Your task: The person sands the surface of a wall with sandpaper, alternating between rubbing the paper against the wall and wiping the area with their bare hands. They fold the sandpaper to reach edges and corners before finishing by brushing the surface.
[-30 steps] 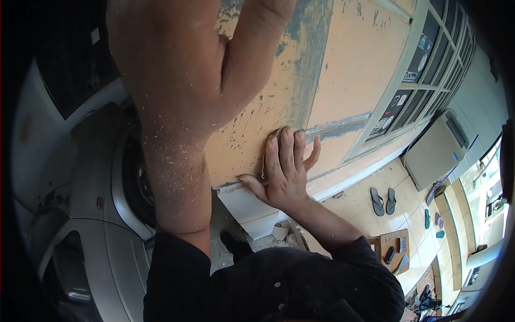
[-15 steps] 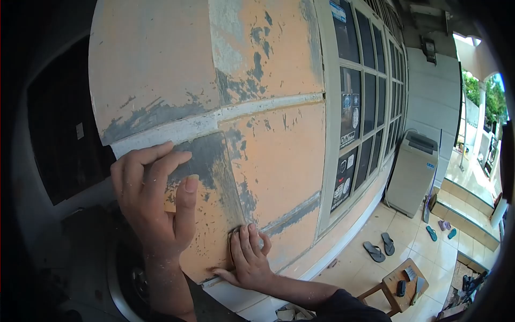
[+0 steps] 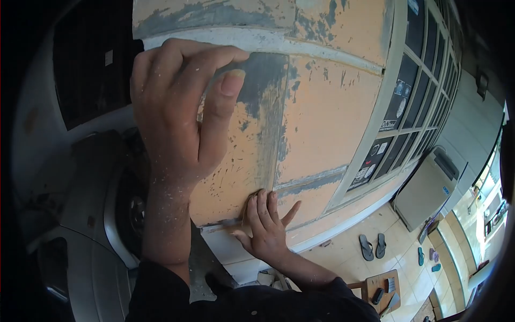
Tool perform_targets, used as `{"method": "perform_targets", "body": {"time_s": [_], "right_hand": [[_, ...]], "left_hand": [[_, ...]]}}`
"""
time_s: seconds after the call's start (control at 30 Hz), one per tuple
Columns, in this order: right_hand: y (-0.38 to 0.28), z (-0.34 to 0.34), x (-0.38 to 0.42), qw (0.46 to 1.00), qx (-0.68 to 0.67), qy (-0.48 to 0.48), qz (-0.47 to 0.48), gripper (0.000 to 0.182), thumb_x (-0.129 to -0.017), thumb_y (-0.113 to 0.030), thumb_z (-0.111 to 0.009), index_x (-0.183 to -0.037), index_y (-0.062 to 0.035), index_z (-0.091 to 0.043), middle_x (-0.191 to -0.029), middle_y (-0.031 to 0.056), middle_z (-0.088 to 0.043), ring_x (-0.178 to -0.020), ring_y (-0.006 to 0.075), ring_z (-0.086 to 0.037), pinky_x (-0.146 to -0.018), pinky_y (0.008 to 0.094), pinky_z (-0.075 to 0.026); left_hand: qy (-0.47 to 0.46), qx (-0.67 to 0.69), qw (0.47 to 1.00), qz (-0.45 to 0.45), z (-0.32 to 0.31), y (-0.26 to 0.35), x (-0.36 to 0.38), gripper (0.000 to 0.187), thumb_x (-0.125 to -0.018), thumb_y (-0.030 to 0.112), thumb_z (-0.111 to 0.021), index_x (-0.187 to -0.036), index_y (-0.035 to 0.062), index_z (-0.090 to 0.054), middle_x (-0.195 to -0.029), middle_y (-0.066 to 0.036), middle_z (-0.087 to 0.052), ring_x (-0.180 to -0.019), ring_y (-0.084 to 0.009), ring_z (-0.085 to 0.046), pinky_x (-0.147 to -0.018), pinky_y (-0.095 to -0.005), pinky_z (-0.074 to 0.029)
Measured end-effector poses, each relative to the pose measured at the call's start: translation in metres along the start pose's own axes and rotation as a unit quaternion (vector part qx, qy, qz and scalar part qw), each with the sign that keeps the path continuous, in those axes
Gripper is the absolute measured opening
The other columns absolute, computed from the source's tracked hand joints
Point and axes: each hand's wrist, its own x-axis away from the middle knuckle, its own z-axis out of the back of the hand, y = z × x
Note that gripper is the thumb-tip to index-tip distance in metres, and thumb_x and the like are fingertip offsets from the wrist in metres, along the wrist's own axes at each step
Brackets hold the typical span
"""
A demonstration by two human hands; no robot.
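My left hand (image 3: 185,107) is in front of the peeling orange wall (image 3: 327,118), near its left edge by the white ledge. Its fingers are bent, the thumb stands apart, and nothing shows between them. White specks dot the hand and forearm. Lower down, my right hand (image 3: 266,228) lies against the wall near its bottom edge, thumb and little finger spread. A thin edge of something shows between thumb and forefinger; the rest is hidden under the palm. Grey patches and scrapes mark the paint around both hands.
A barred window (image 3: 397,107) is at the right, with a washing machine (image 3: 426,190) beyond it. A wooden stool (image 3: 373,287) holds a brush and tools. Sandals (image 3: 366,248) lie on the tiles. A vehicle (image 3: 88,188) stands at the left.
The view has tilted down and shifted, showing more of my sleeves and the vehicle. My left hand appears larger and higher in view. My right hand's little finger is spread wider.
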Motion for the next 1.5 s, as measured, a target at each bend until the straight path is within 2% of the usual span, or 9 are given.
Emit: {"method": "perform_targets", "body": {"time_s": [0.33, 0.53, 0.6, 0.67, 0.7, 0.8, 1.03, 1.33, 1.5], "right_hand": [[0.015, 0.063, -0.156, 0.939, 0.240, 0.198, 0.145, 0.076, -0.096, -0.067, -0.054, -0.154, -0.0169, -0.052, -0.161, -0.0029, -0.046, -0.157, 0.0515, -0.002, -0.103, 0.0767, 0.027], [0.035, -0.014, -0.026, 0.984, 0.067, 0.133, 0.097, 0.101, -0.091, -0.065, -0.068, -0.162, -0.0033, -0.029, -0.166, 0.0281, -0.026, -0.153, 0.0594, 0.006, -0.114, 0.0697, 0.021], [0.035, -0.005, -0.046, 0.979, 0.097, 0.139, 0.117, 0.107, -0.089, -0.069, -0.066, -0.163, -0.0029, -0.026, -0.168, 0.0282, -0.022, -0.153, 0.0597, 0.006, -0.114, 0.0698, 0.020], [0.018, 0.029, -0.094, 0.986, 0.069, 0.133, 0.076, 0.088, -0.092, -0.067, -0.063, -0.150, -0.0023, -0.050, -0.162, 0.0183, -0.042, -0.153, 0.0600, -0.001, -0.109, 0.0709, 0.026], [0.013, 0.053, -0.117, 0.980, 0.137, 0.112, 0.094, 0.106, -0.090, -0.069, -0.065, -0.163, -0.0023, -0.027, -0.168, 0.0272, -0.021, -0.156, 0.0533, 0.006, -0.117, 0.0690, 0.016], [0.010, 0.061, -0.148, 0.975, 0.094, 0.160, 0.120, 0.105, -0.091, -0.067, -0.067, -0.163, -0.0013, -0.026, -0.169, 0.0266, -0.019, -0.156, 0.0524, 0.006, -0.118, 0.0695, 0.010], [0.029, -0.017, 0.003, 0.997, 0.002, 0.072, 0.043, 0.080, -0.082, -0.057, -0.081, -0.132, 0.0019, -0.062, -0.152, 0.0265, -0.049, -0.149, 0.0648, -0.014, -0.116, 0.0743, 0.007], [0.015, 0.086, -0.156, 0.976, 0.108, 0.142, 0.124, 0.103, -0.093, -0.063, -0.065, -0.161, 0.0034, -0.026, -0.166, 0.0314, -0.023, -0.158, 0.0485, -0.002, -0.119, 0.0681, 0.009], [0.018, 0.044, -0.106, 0.989, 0.040, 0.117, 0.081, 0.091, -0.091, -0.062, -0.068, -0.150, 0.0032, -0.045, -0.161, 0.0272, -0.037, -0.154, 0.0577, 0.000, -0.112, 0.0764, 0.011]], "left_hand": [[0.205, 0.124, 0.970, -0.049, -0.031, 0.004, 0.002, 0.080, -0.107, 0.062, -0.019, -0.103, -0.0013, -0.069, -0.102, -0.015, -0.064, -0.095, -0.0252, -0.057, -0.091, -0.0383, -0.045], [0.152, 0.012, 0.982, -0.111, -0.022, 0.013, -0.010, 0.089, -0.101, 0.076, -0.023, -0.103, -0.0002, -0.070, -0.103, -0.017, -0.065, -0.096, -0.0266, -0.059, -0.088, -0.0397, -0.048], [0.027, -0.129, 0.988, 0.077, -0.005, 0.047, -0.016, 0.082, -0.102, 0.071, -0.030, -0.096, 0.0009, -0.071, -0.095, -0.014, -0.066, -0.089, -0.0241, -0.060, -0.085, -0.0373, -0.049], [0.184, -0.014, 0.981, -0.052, -0.052, -0.006, -0.013, 0.072, -0.103, 0.064, -0.038, -0.092, 0.0009, -0.071, -0.089, -0.012, -0.065, -0.086, -0.0225, -0.059, -0.081, -0.0359, -0.048], [0.345, 0.108, 0.916, -0.172, -0.067, -0.026, -0.010, 0.062, -0.104, 0.056, -0.046, -0.088, 0.0009, -0.070, -0.084, -0.010, -0.065, -0.082, -0.0208, -0.059, -0.078, -0.0346, -0.047], [0.088, 0.277, 0.955, -0.055, -0.019, -0.007, 0.002, 0.042, -0.102, 0.036, -0.060, -0.081, 0.0004, -0.068, -0.074, -0.007, -0.063, -0.074, -0.0186, -0.056, -0.072, -0.0333, -0.042], [0.181, 0.212, 0.956, -0.095, -0.030, -0.025, -0.004, 0.037, -0.101, 0.031, -0.063, -0.080, 0.0002, -0.068, -0.072, -0.007, -0.062, -0.072, -0.0182, -0.054, -0.070, -0.0332, -0.041], [0.207, 0.150, 0.955, -0.149, -0.036, -0.014, 0.000, 0.031, -0.100, 0.023, -0.066, -0.080, -0.0001, -0.067, -0.070, -0.007, -0.060, -0.069, -0.0175, -0.052, -0.068, -0.0330, -0.040], [0.172, 0.151, 0.970, -0.081, -0.042, -0.021, 0.003, 0.029, -0.101, 0.019, -0.065, -0.078, 0.0009, -0.067, -0.074, -0.007, -0.061, -0.067, -0.0167, -0.050, -0.069, -0.0314, -0.040]]}}
